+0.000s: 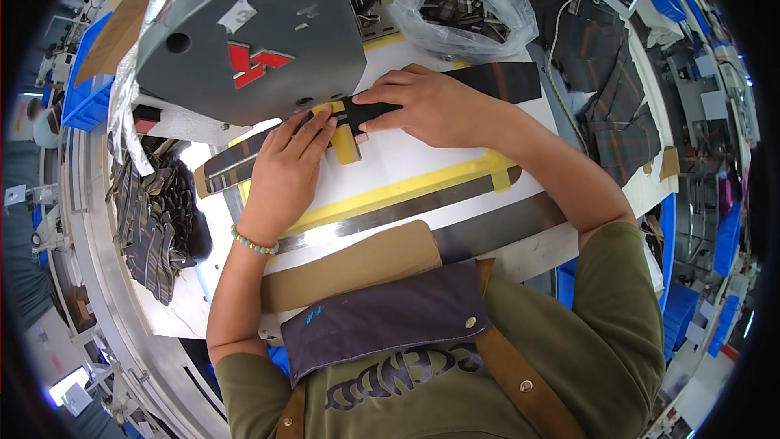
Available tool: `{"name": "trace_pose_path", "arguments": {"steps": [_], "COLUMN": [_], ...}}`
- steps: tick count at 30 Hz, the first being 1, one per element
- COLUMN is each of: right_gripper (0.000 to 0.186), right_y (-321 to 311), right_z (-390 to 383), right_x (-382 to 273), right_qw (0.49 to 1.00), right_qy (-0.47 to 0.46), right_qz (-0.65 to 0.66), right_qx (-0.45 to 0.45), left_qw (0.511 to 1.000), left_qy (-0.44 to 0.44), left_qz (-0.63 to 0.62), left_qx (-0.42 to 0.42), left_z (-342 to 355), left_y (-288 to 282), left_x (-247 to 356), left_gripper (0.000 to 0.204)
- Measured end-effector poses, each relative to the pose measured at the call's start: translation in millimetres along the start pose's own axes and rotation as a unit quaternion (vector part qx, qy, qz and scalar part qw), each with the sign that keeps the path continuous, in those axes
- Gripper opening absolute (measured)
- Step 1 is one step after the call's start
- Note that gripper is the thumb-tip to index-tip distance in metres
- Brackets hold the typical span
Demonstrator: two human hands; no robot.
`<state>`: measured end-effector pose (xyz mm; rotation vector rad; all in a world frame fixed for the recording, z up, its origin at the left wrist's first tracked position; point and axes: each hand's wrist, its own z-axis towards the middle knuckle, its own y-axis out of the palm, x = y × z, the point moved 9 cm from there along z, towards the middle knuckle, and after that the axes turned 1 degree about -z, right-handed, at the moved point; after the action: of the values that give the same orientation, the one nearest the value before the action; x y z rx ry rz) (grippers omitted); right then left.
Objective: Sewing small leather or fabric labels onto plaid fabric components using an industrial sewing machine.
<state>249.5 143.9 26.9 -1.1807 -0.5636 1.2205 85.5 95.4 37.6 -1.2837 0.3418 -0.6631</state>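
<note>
A dark plaid fabric strip (231, 164) runs beneath the grey head of a sewing machine (195, 57). My left hand (286, 164) lies on it with fingers stretched out, the fingertips beside a yellow-taped guide (346, 145). Just right of that guide, my right hand (435, 106) grips a dark fabric piece (375, 107) between thumb and fingers. Another length of dark plaid fabric (508, 81) extends to the right behind this hand. The needle area is hidden behind the machine head.
A heap of cut plaid pieces (158, 223) lies at left. Behind the hands stands a see-through plastic bag (508, 4) of dark pieces. More plaid fabric (621, 114) is at far right. Yellow tape (406, 189) and a cardboard piece (357, 270) line the near side.
</note>
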Motion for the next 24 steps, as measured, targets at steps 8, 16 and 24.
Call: {"name": "trace_pose_path", "arguments": {"steps": [8,16,24], "right_gripper": [0.034,0.033,0.024], "right_y": [-2.6,1.4,2.3], "right_z": [3.5,6.3,13.2], "right_x": [-0.3,7.1,21.0], "right_qw": [1.0,0.999,0.998], "right_qy": [-0.002,0.014,0.008], "right_qz": [-0.02,-0.038,-0.048], "right_qx": [-0.008,-0.017,0.026], "left_qw": [0.998,0.999,0.999], "left_qy": [0.009,0.008,-0.047], "left_qz": [0.055,0.027,-0.002], "left_qx": [-0.021,-0.017,-0.019], "left_z": [-0.9,5.7,16.3], "left_y": [6.0,7.4,14.8], "left_x": [2.5,-5.5,-30.3], "left_gripper": [0.054,0.056,0.046]}}
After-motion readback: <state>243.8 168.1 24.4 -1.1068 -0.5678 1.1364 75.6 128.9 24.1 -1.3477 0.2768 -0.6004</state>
